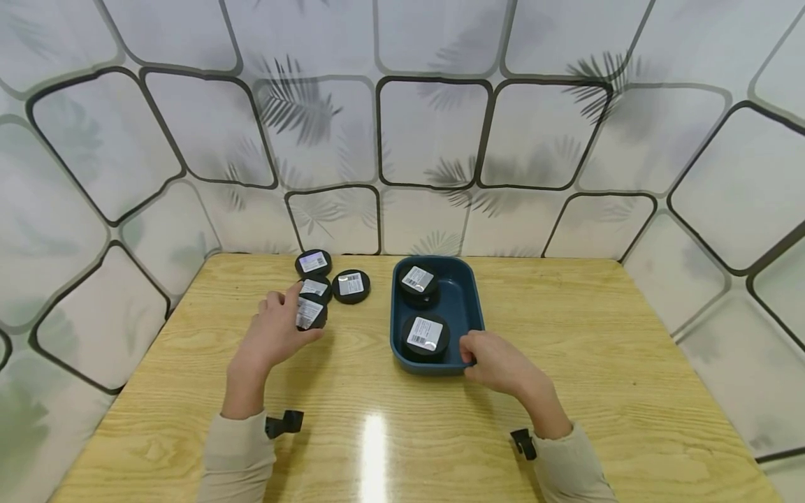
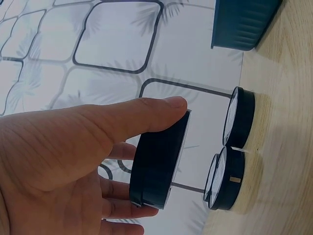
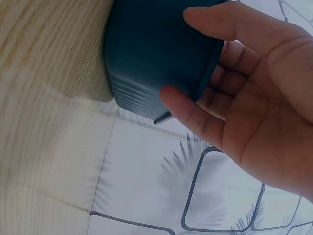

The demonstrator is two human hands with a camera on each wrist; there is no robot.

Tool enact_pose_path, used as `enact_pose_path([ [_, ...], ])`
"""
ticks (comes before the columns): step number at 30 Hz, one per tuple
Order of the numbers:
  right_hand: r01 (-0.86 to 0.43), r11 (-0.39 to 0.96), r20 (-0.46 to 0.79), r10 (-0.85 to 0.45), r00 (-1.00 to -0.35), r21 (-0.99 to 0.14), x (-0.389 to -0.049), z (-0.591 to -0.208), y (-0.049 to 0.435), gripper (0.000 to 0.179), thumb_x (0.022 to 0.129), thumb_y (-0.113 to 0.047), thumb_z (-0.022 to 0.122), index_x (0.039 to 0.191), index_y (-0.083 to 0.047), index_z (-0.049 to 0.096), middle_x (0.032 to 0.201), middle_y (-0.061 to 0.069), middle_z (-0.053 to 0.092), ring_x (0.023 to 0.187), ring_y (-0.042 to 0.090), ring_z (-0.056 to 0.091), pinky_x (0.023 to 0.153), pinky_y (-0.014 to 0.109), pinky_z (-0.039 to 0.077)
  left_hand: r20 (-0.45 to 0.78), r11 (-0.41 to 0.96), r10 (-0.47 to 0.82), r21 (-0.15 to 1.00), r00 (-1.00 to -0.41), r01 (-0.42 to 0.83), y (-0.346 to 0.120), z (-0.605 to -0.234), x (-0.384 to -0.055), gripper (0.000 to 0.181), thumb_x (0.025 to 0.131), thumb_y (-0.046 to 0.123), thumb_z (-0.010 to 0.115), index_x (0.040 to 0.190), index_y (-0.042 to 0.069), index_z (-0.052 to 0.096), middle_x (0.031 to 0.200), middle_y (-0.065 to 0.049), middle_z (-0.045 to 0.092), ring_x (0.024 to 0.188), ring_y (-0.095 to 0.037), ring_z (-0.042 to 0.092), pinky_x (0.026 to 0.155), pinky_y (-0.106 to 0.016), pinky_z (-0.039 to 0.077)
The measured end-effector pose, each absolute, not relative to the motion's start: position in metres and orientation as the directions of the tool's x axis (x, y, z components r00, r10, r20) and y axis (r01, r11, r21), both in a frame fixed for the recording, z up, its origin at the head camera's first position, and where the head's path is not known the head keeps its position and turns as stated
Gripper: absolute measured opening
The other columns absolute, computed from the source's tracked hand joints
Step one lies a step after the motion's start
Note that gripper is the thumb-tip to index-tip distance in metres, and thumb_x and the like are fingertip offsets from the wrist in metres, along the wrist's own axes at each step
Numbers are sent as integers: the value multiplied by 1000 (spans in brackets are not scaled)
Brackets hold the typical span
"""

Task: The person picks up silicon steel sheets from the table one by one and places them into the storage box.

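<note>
Left hand (image 1: 273, 332) grips a black disc (image 2: 159, 166) by its edge, thumb on one side and fingers round the other. This disc is off the table (image 1: 585, 335); the left wrist view shows a gap between it and the ones lying below. Its white label faces upward.

Just beyond the fingers lie three more discs, labels up: the middle disc (image 1: 317, 285), partly hidden behind the held one from above, the right disc (image 1: 351, 286) close beside it, and the back disc (image 1: 313, 262) nearest the wall.

Right hand (image 1: 499, 360) holds the blue box (image 1: 462, 311) at the near part of its right side. Its thumb is outside the wall of the box, and several fingers reach over the rim, their tips out of sight in the right wrist view.

Inside the box, along its left side, sit a front disc (image 1: 425, 335) and, behind it, a top disc (image 1: 417, 279) resting on another. Whether the front one also has something under it, I cannot tell.

Farther out, both wrists wear black straps over light sleeves (image 1: 239, 450). Behind the wooden table stands the pale wall (image 1: 434, 133), patterned with dark outlines and leaves.
</note>
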State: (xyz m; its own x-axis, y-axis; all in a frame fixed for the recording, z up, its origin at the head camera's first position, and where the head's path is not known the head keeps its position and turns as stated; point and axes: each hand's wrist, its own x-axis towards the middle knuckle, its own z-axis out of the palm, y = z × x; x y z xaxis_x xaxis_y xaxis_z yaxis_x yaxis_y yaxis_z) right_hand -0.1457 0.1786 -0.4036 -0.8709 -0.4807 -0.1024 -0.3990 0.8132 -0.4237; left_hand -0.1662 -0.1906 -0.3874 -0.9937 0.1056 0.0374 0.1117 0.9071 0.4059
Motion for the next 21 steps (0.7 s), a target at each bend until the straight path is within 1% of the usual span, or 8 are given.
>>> enact_pose_path([
  [6,-385,820,-114,-470,-875,-422,-146,-403,178,25,79,4,71,74,-13,53,72,-1,47,66,14,43,60,29,36,31,906,124,403,-992,126,-189,-388,-166,94,84,35,78,152,0,24,128,-40,40,114,-52,45,86,-62,45],
  [21,-386,820,-114,-470,-875,-422,-146,-403,178,25,79,5,70,74,-13,54,73,-1,47,66,15,43,60,29,36,21,905,140,402,-990,137,-187,-389,-167,94,84,36,79,153,1,25,130,-38,40,116,-51,44,87,-62,45],
])
